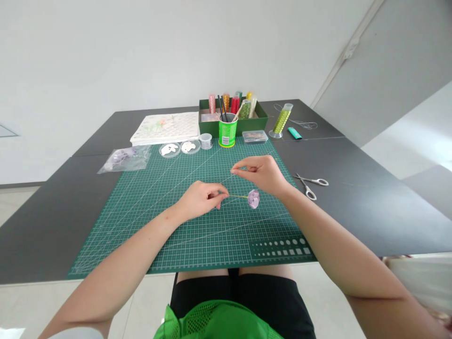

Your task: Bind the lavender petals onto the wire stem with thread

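Note:
Between the thumb and fingers of my left hand (204, 198), the thin yellow-green stem of a small pale purple flower (253, 199) is pinched. The flower head points right, over the green cutting mat (169, 226). My right hand (260, 173) is raised above and to the right of the left one, thumb and fingertips pressed together in a pinch. What those fingertips hold, if anything, is too fine to make out; a faint line seems to run between the hands.
Scissors (306, 182) lie spread at the right. Behind the mat stand a green can (227, 132) with sticks, a dark green box (212, 127) of thread spools and a leaning green spool (282, 120). Shallow dishes (170, 150), a white stack (165, 128) and a plastic bag (126, 159) lie left.

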A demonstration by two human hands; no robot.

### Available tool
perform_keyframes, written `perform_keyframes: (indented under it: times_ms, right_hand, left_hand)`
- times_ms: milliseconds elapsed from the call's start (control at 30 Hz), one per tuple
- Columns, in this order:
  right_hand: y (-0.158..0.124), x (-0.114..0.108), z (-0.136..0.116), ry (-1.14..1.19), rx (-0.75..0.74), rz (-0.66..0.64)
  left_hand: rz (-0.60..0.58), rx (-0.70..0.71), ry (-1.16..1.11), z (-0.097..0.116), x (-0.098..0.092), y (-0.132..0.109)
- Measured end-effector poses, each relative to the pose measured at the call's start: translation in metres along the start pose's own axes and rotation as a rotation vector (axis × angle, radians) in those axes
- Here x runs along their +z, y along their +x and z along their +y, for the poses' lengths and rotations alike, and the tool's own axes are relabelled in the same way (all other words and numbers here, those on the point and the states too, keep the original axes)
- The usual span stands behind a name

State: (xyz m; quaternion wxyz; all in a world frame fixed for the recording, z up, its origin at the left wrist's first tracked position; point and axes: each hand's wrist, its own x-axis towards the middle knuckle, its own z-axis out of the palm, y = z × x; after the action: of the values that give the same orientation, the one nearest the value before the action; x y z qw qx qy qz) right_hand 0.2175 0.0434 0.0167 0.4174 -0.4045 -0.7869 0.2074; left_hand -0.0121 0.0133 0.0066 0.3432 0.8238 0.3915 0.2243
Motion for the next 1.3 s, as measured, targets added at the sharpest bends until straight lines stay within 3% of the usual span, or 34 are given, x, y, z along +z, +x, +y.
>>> perform_keyframes:
  times_ms: [100, 333, 500, 700, 833, 1000, 1167, 1300]
  right_hand:
    - [0.003, 0.000, 0.006, 0.086, 0.137, -0.063]
    - [0.006, 0.015, 0.021, 0.331, 0.301, -0.208]
    - [0.002, 0.027, 0.020, 0.405, 0.331, -0.190]
    - [0.000, 0.029, 0.014, 0.353, 0.375, -0.192]
    - [-0.002, 0.027, 0.008, 0.292, 0.316, -0.164]
    - [-0.010, 0.028, -0.005, 0.130, 0.149, -0.122]
    - [-0.016, 0.026, -0.017, -0.008, -0.030, -0.081]
    - [-0.018, 0.022, -0.021, -0.112, -0.154, -0.034]
  left_hand:
    - [-0.031, -0.018, -0.119, 0.006, -0.001, -0.002]
    - [-0.020, -0.014, -0.409, 0.012, -0.002, -0.005]
    - [0.152, -0.005, -0.567, 0.004, -0.004, -0.002]
    - [0.416, -0.001, -0.525, -0.007, -0.011, 0.005]
    - [0.504, -0.046, -0.461, -0.015, -0.013, 0.008]
    - [0.533, -0.128, -0.411, -0.023, -0.014, 0.011]
    - [0.474, -0.185, -0.314, -0.025, -0.013, 0.012]
    - [0.376, -0.189, -0.079, -0.018, -0.010, 0.009]
